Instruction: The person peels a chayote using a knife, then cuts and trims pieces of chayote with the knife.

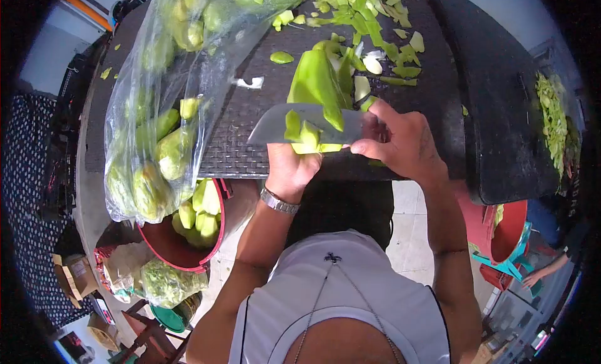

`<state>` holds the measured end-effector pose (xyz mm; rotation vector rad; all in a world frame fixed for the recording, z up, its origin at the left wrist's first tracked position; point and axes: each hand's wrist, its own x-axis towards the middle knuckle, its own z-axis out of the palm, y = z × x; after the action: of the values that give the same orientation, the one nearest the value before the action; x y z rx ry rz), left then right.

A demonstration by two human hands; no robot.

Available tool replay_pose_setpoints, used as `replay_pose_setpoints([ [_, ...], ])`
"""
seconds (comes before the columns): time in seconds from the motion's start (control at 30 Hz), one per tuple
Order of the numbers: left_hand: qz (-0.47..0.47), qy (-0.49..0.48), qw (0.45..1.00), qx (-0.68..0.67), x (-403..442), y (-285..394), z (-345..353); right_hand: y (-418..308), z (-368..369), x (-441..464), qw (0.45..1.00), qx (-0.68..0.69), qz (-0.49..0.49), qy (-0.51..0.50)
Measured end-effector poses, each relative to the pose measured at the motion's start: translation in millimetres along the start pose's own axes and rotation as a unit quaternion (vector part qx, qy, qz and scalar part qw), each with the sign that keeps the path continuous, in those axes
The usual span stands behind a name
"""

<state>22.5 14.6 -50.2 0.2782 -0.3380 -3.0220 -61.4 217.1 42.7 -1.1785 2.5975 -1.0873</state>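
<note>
My right hand (404,135) is closed around the handle end of a broad-bladed knife (256,133), whose blade reaches left across the front of the table. Below and behind the blade, my left hand (291,167) grips a pale green vegetable (318,148); the blade hides most of its fingers. Green slivers lie against the blade. Just beyond the knife is a large bright green piece (313,82), with strips of peel (369,26) strewn past it. I cannot tell the vegetable's kind for certain.
A clear plastic bag (216,63) of whole green vegetables hangs over the table's left edge. Below it, a red bucket (153,245) holds peeled ones. At right stand a black board (507,113) with shavings and a red container (510,232). Another person's hand (532,279) shows at far right.
</note>
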Motion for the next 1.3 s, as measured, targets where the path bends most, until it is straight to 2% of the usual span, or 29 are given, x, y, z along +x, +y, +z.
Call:
replay_pose_setpoints([
  [0.07,0.056,-0.021,0.993,0.099,-1.2,-10.3,-12.4,-2.8,-1.2,0.2,1.0,0.0,-0.024,-0.011],
  [0.1,0.123,-0.085,0.947,0.283,-4.0,-9.4,-11.1,-3.8,-1.5,1.9,0.999,-0.004,-0.037,-0.02],
  [0.13,0.22,-0.115,0.839,0.484,-6.9,-8.4,-9.6,-4.6,-2.6,3.9,0.998,-0.01,-0.052,-0.027],
  [0.17,0.321,-0.117,0.718,0.607,-9.7,-7.4,-8.1,-6.0,-3.8,3.5,0.999,-0.001,-0.04,-0.037],
  [0.27,0.382,-0.156,0.672,0.614,2.2,-4.0,-29.3,-10.2,-6.8,4.6,0.998,0.012,-0.026,-0.06],
  [0.4,0.358,-0.118,0.675,0.634,-6.9,-1.6,5.3,-10.8,-3.0,5.7,0.998,0.003,-0.039,-0.045],
  [0.47,0.258,-0.078,0.834,0.481,-7.4,0.0,17.1,-1.4,-2.7,9.9,0.999,0.008,-0.023,-0.027],
  [0.5,0.147,-0.04,0.943,0.295,-7.4,0.3,21.2,7.8,-5.1,13.6,1.0,0.017,-0.004,-0.022],
  [0.57,0.017,-0.002,0.994,0.109,-6.0,2.5,12.4,14.1,-4.7,13.2,0.999,0.036,0.018,-0.021],
  [0.6,0.011,-0.007,0.992,0.126,-3.4,7.3,10.5,13.7,-5.1,13.4,0.998,0.046,0.018,-0.024],
  [0.7,0.135,0.037,0.955,0.262,-4.0,-4.5,20.3,6.1,-7.0,17.6,0.999,0.021,-0.032,-0.029],
  [0.73,0.104,0.035,0.98,0.167,-4.3,-6.1,17.6,3.7,-6.7,15.3,0.998,0.004,-0.052,-0.033],
  [0.83,0.041,-0.003,0.976,0.214,-2.0,4.6,27.3,35.8,-14.0,31.1,1.0,-0.002,0.016,-0.019],
  [0.87,0.043,-0.009,0.972,0.229,-4.9,6.8,30.9,47.4,-22.4,38.6,0.997,-0.035,0.074,0.016],
  [0.97,0.055,-0.002,0.972,0.227,2.5,10.6,42.9,47.1,-29.0,34.5,0.998,-0.015,0.057,0.016],
  [1.03,0.037,0.018,0.979,0.198,0.9,7.7,42.5,17.1,-24.9,27.8,0.997,0.033,0.065,-0.027],
  [1.13,0.052,0.004,0.964,0.26,0.6,7.8,37.1,3.2,-14.0,24.3,0.994,0.079,0.044,-0.062],
  [1.27,0.146,0.01,0.921,0.361,-9.5,1.1,25.8,-5.1,-8.5,22.9,0.997,0.017,-0.017,-0.079],
  [1.3,0.117,0.02,0.944,0.308,-6.3,0.9,26.0,-1.1,-7.2,24.2,0.998,0.001,-0.024,-0.066],
])
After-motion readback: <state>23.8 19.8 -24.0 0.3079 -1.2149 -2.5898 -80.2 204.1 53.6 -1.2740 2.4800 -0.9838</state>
